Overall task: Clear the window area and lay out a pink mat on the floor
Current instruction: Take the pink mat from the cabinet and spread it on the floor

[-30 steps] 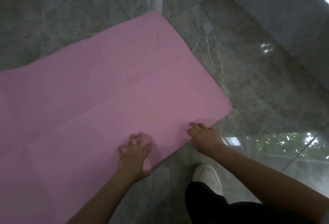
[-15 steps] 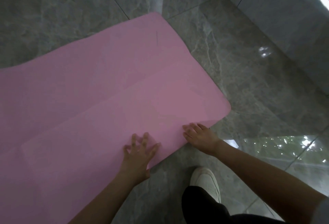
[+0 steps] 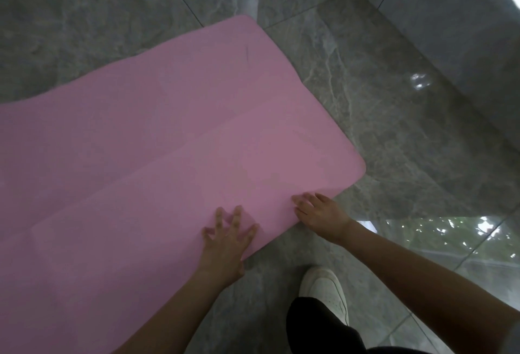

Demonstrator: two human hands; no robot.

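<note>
Floor: grey marble tiles [image 3: 394,117], pink mat [image 3: 168,142] spread flat on them.
Left hand [image 3: 225,244]: fingers splayed, pressed on mat's near edge, slid slightly forward.
Right hand [image 3: 320,213]: fingers flat, shifted onto near corner.
Meaning: final smoothing judged underway.

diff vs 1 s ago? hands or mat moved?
Little changed. The left hand slid a bit further onto the pink mat, fingers spread flat near its near edge. The right hand crept along that edge, away from the mat's corner and toward the left hand, fingertips on the mat. Nothing was gripped or released. The mat lies unrolled on the grey floor as before; the white shoe stays beside it.
</note>
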